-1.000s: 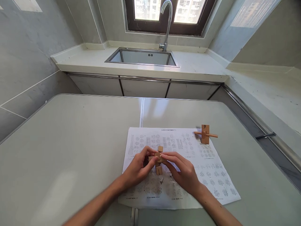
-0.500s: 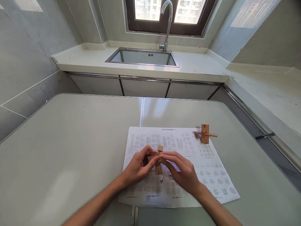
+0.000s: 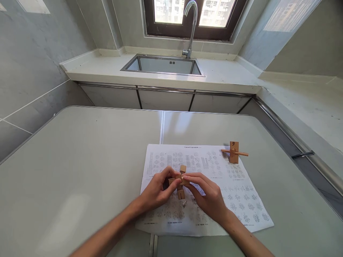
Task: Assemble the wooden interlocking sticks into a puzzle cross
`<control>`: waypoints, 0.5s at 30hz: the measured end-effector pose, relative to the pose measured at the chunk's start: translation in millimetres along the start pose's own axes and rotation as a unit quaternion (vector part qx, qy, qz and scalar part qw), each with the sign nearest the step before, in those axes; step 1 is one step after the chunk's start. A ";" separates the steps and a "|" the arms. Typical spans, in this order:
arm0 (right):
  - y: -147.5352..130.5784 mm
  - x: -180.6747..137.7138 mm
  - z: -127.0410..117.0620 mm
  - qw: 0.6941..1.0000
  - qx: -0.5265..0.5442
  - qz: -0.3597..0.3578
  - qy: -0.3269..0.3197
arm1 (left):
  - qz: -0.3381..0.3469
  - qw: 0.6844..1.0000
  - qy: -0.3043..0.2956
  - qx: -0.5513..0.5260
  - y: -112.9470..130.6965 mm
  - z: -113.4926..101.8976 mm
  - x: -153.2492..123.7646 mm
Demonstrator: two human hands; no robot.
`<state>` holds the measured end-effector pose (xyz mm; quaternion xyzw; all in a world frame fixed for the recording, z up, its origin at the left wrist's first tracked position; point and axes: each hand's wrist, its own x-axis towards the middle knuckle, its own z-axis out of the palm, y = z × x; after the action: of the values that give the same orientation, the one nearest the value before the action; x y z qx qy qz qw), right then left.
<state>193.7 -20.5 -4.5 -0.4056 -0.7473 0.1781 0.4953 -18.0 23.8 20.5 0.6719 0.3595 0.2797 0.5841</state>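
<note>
A small wooden interlocking puzzle [image 3: 181, 182], made of crossed light-brown bars, is held just above a printed instruction sheet [image 3: 241, 200]. My left hand [image 3: 158, 191] pinches its left side with thumb and fingers. From the right, my right hand [image 3: 207, 194] grips it, fingertips resting on the top bar. Both hands are closed on the puzzle, and its middle is partly hidden by my fingers. A second wooden puzzle piece [image 3: 234, 152], a flat block with a thin rod through it, stands at the sheet's far right corner, out of reach of both hands.
The sheet lies on a pale grey table [image 3: 80, 160] with a seam down its middle. Beyond it are a white counter [image 3: 227, 76] with a steel sink [image 3: 163, 65] and a tall tap [image 3: 190, 25] under a window. Tiled walls close in on the left and right.
My fingers have shifted slightly on the puzzle; the puzzle stays in the same place. The view has moved very little.
</note>
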 end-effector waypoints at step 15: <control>7.9 1.0 -4.3 0.997 -0.013 0.072 -0.031 | -0.003 1.000 0.006 0.022 -6.0 4.2 -0.7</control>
<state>200.7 -15.5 -7.3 -0.4592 -0.7335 0.2159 0.4522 -16.0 21.2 13.9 0.6817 0.3712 0.2741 0.5678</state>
